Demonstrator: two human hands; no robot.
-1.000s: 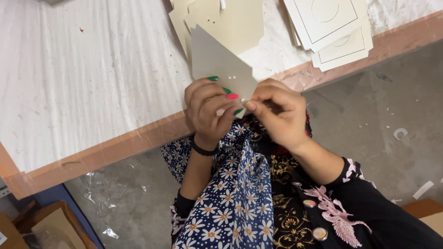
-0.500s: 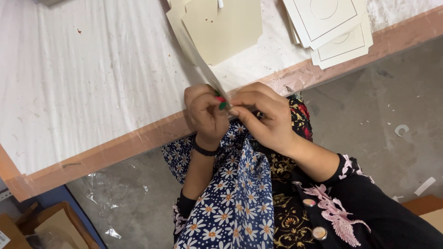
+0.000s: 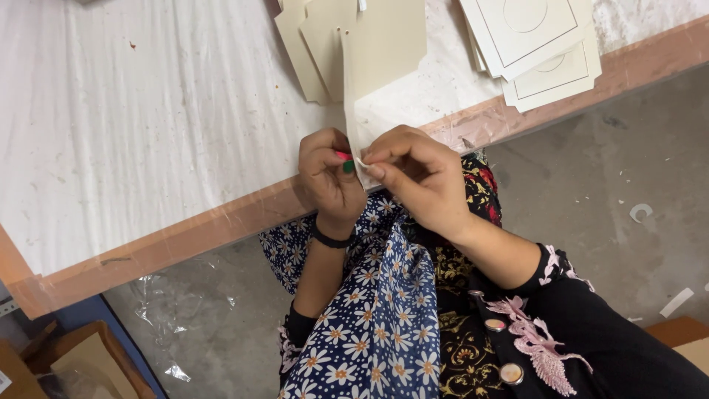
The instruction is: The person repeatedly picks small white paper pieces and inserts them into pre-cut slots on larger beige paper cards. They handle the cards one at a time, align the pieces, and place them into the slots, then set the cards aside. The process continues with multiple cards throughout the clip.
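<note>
My left hand (image 3: pixel 329 177) and my right hand (image 3: pixel 417 177) pinch the near corner of a cream card piece (image 3: pixel 353 103) between fingertips, at the table's wooden front edge (image 3: pixel 221 222). The card stands nearly edge-on to the camera, rising away over the table. My left nails are painted red and green, and a black band circles that wrist. Behind the held piece lies a small heap of similar cream card pieces (image 3: pixel 384 37) on the white table cover (image 3: pixel 148 111).
A stack of white square cards with printed circles (image 3: pixel 535 41) lies at the far right of the table. Below the edge are a grey concrete floor (image 3: pixel 613 170) with paper scraps, crumpled clear plastic (image 3: pixel 173 310), and cardboard boxes (image 3: pixel 81 362) at lower left.
The card piece has turned from lying flat-faced toward me to nearly edge-on. Both hands kept their pinch on its near corner and shifted slightly upward toward the table.
</note>
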